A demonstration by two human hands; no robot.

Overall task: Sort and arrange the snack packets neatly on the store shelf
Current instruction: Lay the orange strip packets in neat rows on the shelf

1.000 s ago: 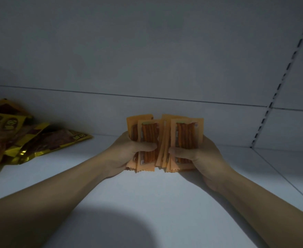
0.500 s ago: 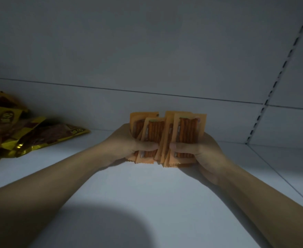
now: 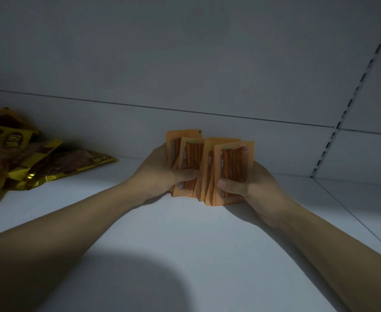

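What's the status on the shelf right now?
Left hand and right hand shut on orange packets, upright on shelf. Yellow packets lie apart, left.

Dim, rounded shadow across shelf (image 3: pixel 207 244), left edge perhaps blurred

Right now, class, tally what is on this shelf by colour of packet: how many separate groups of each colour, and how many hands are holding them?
Orange packets: 1 bunch, held upright by both hands; single packets too overlapped to count.
Gold packets: 1 loose pile, untouched.
Hands: 2, left hand and right hand.
Total: 2 groups of packets, 2 hands.
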